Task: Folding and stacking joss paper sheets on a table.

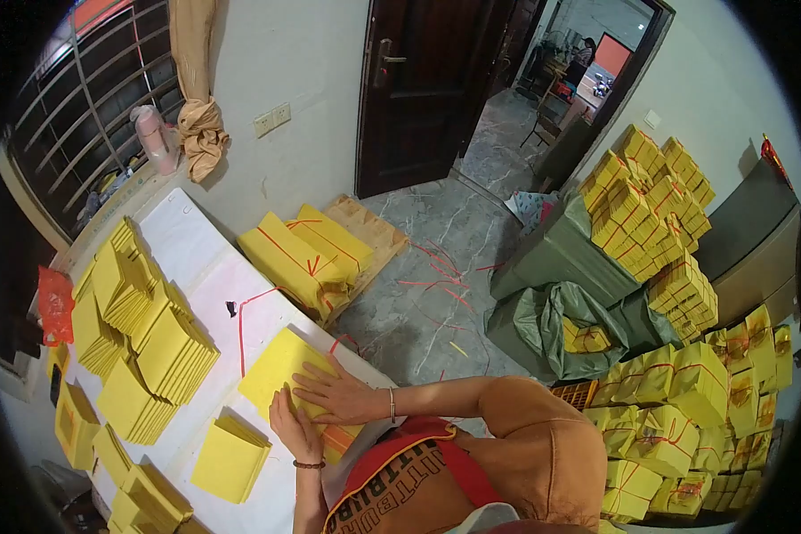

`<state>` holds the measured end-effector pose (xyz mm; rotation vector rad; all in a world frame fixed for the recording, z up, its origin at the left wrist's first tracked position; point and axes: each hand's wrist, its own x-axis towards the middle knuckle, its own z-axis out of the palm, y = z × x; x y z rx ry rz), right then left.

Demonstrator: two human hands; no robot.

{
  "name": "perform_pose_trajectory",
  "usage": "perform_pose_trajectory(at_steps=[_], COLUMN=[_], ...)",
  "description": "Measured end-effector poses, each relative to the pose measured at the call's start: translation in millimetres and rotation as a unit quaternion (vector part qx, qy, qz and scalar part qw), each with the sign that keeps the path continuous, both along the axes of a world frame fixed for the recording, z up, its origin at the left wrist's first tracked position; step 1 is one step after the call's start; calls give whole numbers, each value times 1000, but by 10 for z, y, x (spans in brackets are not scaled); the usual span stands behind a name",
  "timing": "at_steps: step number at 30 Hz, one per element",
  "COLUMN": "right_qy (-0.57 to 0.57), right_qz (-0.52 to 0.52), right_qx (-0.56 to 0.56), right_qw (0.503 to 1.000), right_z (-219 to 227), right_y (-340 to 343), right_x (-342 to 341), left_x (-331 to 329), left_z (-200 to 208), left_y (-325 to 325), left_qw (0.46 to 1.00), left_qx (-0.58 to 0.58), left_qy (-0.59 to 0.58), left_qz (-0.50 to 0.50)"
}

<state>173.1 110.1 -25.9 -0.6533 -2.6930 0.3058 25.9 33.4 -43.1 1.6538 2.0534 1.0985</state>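
Observation:
A flat yellow paper stack [280, 356] lies at the near edge of the white table, directly in front of me. My right hand [338, 393] rests flat on it, fingers spread toward the left. Close beside it, my left hand [295, 429] has its fingers drawn together at the paper's near edge, seemingly gripping it; the thumb is hidden. An orange-red patch [340, 438] shows under my wrists. Left of my hands sits a small folded yellow paper bundle [231, 458]. Farther left stand several fanned piles of folded yellow paper [156, 400].
A red string [242, 334] lies on the white table [214, 267]. Tied yellow bundles [294, 254] rest on a wooden board beyond the table. Red string scraps litter the tiled floor [400, 329]. At right are green sacks [552, 258] and many tied yellow packs [672, 436]. A dark door [427, 98] stands ajar.

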Motion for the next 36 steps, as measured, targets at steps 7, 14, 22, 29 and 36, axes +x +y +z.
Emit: perform_pose_trajectory(at_steps=[7, 14, 22, 29, 36], right_qy=[6, -18, 5, -14, 178], right_qz=[7, 15, -19, -13, 10], right_qx=[-16, -69, -17, -72, -438], right_qw=[1000, 997, 1000, 997, 881], right_z=[-36, 71, -82, -47, -152], right_y=[3, 122, 252, 347, 529], right_x=[1, 102, 237, 242, 200], left_x=[115, 123, 103, 52, 118], left_z=[191, 204, 206, 388, 136], left_y=[-10, -31, 17, 60, -42], left_qw=[998, 988, 974, 929, 898], left_qx=[0, -16, 42, 15, -13], left_qy=[69, 152, 209, 310, 421], left_qz=[3, -32, -80, -200, -127])
